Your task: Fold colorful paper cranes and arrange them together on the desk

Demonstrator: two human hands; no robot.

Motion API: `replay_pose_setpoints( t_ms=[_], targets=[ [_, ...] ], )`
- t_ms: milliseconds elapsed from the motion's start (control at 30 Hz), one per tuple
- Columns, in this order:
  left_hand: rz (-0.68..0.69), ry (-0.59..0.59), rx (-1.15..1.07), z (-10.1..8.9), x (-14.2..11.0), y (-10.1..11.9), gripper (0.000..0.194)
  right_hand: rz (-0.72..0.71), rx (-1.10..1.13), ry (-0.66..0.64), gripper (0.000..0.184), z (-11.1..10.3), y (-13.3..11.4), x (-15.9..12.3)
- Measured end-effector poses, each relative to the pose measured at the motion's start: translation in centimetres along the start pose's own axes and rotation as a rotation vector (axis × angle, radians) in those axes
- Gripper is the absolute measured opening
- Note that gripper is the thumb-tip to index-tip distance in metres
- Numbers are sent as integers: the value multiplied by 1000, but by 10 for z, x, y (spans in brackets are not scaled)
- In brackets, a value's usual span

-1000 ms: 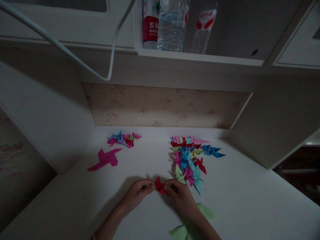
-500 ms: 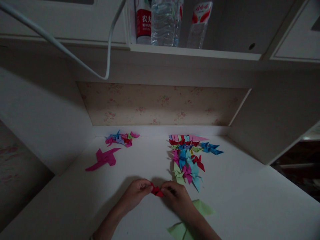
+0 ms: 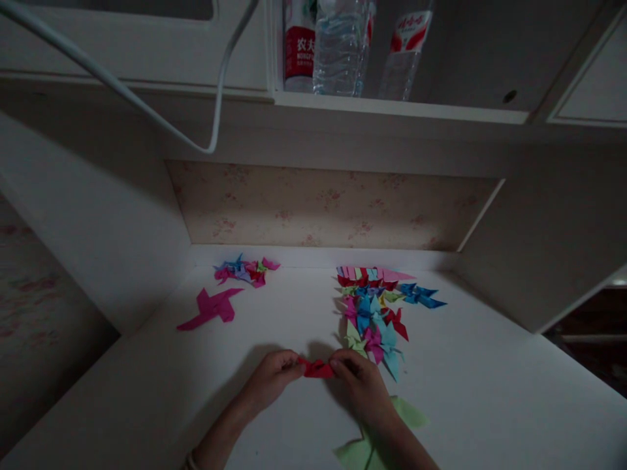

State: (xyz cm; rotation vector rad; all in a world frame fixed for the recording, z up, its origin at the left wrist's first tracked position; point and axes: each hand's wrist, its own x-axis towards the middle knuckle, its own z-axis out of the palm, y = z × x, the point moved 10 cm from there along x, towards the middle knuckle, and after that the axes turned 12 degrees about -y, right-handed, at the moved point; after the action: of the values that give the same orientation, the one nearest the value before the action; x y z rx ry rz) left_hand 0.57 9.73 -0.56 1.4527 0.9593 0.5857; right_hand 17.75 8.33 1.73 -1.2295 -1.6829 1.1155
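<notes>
A small red origami crane (image 3: 318, 369) is stretched between my two hands above the white table. My left hand (image 3: 275, 378) pinches its left end between thumb and fingers. The right end is pinched in my right hand (image 3: 356, 378), whose fingers partly cover it. Under my right forearm lies a larger light green folded paper (image 3: 409, 412), partly hidden by the arm. Just beyond my right hand is a group of colourful paper cranes (image 3: 372, 316), in red, blue, teal, magenta and pale green.
A big magenta paper crane (image 3: 211, 308) lies on the white table (image 3: 294, 307) to the left. Behind it sits a small heap of cranes (image 3: 247, 271). Overhead, a shelf (image 3: 401, 109) holds plastic bottles (image 3: 340, 52), and a white cable (image 3: 147, 111) hangs in front.
My hands have moved slightly apart, and the red origami crane between them is pulled wider and straighter. The whole view has shifted a little, so things appear further right.
</notes>
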Motion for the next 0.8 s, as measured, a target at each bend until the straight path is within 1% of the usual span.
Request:
replay_pose_setpoints(
  t_ms=[233,433,600,733,800],
  targets=[
    [11,34,-37,-2,0,1,21,-5,-11,-11,18,2,-4,-2],
    [-4,53,14,-5,1,0,26,3,3,-28,14,3,-10,-2],
    [15,57,17,-6,0,3,27,15,66,-55,16,6,-6,-1],
    [42,35,-11,-4,1,3,27,5,132,-99,22,13,-3,-2],
    [49,24,-11,-2,1,5,28,8,129,-99,23,13,-1,-2]
  ],
)
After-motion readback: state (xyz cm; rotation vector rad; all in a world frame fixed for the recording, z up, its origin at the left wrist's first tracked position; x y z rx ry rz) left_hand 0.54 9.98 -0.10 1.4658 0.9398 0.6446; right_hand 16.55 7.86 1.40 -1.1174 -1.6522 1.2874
